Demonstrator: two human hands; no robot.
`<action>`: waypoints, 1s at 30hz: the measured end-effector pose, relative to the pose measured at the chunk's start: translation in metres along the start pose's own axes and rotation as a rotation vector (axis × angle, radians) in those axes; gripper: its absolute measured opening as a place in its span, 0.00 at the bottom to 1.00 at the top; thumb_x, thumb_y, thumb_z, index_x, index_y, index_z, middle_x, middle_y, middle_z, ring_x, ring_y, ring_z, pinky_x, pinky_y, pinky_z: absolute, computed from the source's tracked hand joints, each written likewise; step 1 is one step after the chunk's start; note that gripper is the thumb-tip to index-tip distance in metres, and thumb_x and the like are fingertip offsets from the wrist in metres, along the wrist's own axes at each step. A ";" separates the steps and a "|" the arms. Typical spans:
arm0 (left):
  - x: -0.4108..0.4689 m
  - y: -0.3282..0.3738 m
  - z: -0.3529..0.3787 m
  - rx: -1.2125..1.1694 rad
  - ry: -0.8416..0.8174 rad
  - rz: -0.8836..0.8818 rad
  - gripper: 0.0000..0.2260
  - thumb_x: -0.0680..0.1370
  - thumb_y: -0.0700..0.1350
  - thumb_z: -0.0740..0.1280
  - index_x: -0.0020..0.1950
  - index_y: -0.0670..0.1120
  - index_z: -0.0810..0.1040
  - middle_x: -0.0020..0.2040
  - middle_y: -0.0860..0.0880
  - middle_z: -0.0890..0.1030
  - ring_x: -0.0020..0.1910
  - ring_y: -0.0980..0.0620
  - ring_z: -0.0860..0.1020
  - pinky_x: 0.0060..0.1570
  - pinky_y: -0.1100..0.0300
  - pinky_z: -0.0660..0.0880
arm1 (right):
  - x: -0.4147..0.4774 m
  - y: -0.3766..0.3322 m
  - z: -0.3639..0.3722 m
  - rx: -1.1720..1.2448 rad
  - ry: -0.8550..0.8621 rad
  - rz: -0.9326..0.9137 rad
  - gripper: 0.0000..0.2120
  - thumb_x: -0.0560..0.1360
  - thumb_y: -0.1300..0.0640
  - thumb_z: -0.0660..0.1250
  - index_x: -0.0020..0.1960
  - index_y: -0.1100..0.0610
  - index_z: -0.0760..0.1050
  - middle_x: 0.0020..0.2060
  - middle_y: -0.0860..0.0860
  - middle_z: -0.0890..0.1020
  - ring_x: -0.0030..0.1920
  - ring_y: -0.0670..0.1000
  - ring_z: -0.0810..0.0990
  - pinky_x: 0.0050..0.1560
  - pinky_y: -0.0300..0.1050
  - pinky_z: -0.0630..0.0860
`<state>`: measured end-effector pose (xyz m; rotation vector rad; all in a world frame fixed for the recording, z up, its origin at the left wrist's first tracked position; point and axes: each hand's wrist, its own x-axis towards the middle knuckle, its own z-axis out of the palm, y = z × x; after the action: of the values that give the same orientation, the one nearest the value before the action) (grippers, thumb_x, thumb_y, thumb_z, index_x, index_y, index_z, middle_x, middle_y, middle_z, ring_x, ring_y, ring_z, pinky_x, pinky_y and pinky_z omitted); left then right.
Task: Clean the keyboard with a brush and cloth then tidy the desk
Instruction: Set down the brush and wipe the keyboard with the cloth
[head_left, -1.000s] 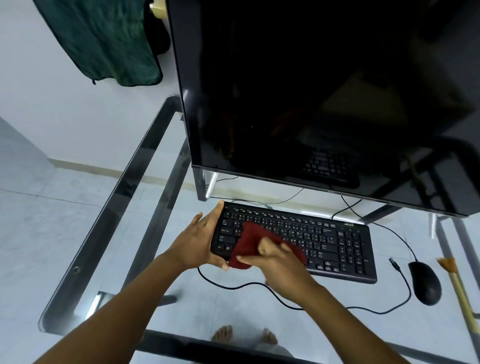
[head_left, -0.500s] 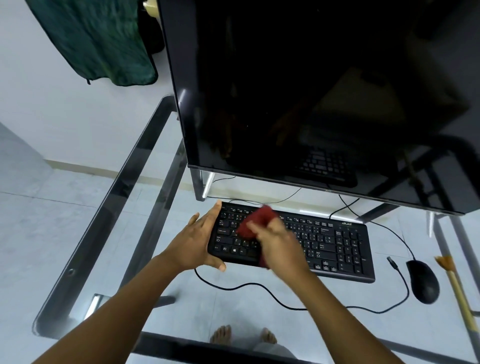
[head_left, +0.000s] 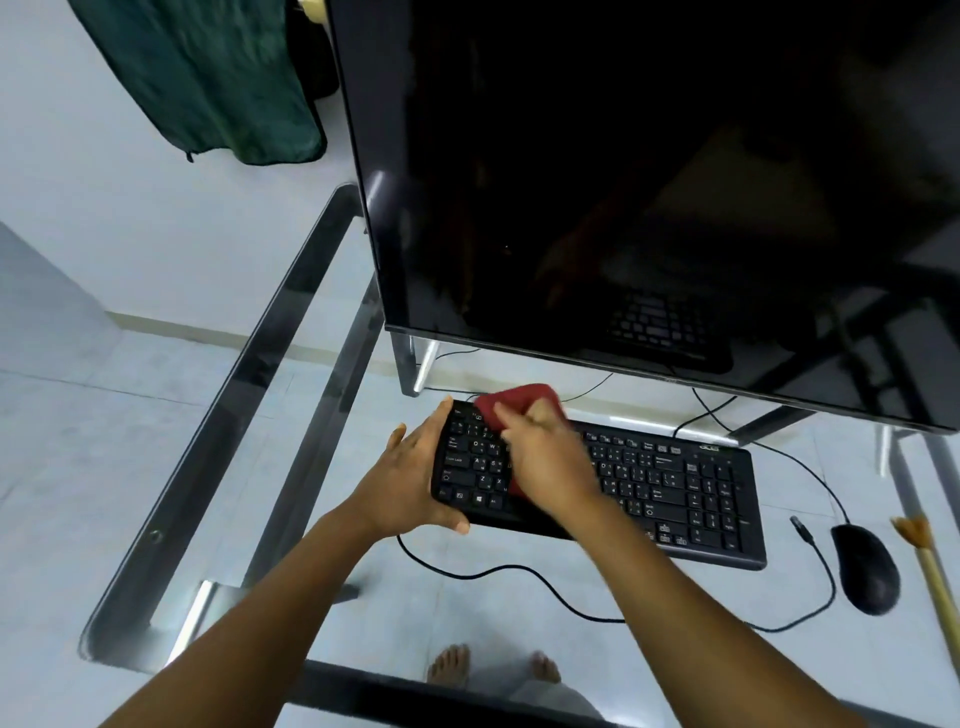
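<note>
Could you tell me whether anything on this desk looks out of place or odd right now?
One thing: a loose cable plug lies unplugged on the glass between the keyboard and the mouse. The brush hangs partly off the frame's right edge.

From my feed, a large dark monitor (head_left: 649, 197) dominates. Under it I see a glass desk (head_left: 291, 364) with a dark frame, pale tiled floor (head_left: 104, 415) below, a white wall (head_left: 104, 208) left, and green fabric (head_left: 208, 78) hanging upper left.

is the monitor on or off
Off, it seems: the monitor screen is dark all over, showing only a faint reflection of the keyboard.
</note>
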<state>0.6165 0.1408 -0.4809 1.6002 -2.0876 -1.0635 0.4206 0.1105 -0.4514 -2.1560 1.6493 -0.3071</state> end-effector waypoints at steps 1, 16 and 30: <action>-0.001 -0.001 0.001 -0.009 0.001 -0.004 0.65 0.58 0.57 0.81 0.78 0.50 0.37 0.75 0.55 0.64 0.75 0.56 0.60 0.74 0.53 0.40 | -0.007 -0.012 0.005 -0.024 -0.088 -0.118 0.21 0.77 0.59 0.63 0.69 0.49 0.70 0.52 0.51 0.73 0.48 0.47 0.75 0.46 0.40 0.73; -0.004 0.003 -0.002 -0.069 0.009 -0.017 0.65 0.58 0.55 0.81 0.78 0.51 0.36 0.75 0.56 0.63 0.75 0.57 0.58 0.75 0.55 0.37 | -0.001 -0.001 0.011 0.051 -0.054 -0.087 0.21 0.80 0.58 0.60 0.72 0.49 0.68 0.56 0.51 0.72 0.50 0.54 0.79 0.46 0.46 0.77; -0.005 0.002 -0.002 -0.066 0.015 -0.008 0.64 0.59 0.54 0.81 0.78 0.50 0.36 0.72 0.59 0.63 0.74 0.59 0.59 0.73 0.56 0.38 | 0.008 -0.029 0.012 -0.042 -0.100 -0.041 0.18 0.80 0.55 0.58 0.70 0.52 0.66 0.58 0.54 0.72 0.56 0.57 0.76 0.52 0.48 0.75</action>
<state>0.6180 0.1450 -0.4768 1.5816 -2.0168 -1.1074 0.4533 0.1113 -0.4498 -2.2006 1.5723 -0.1751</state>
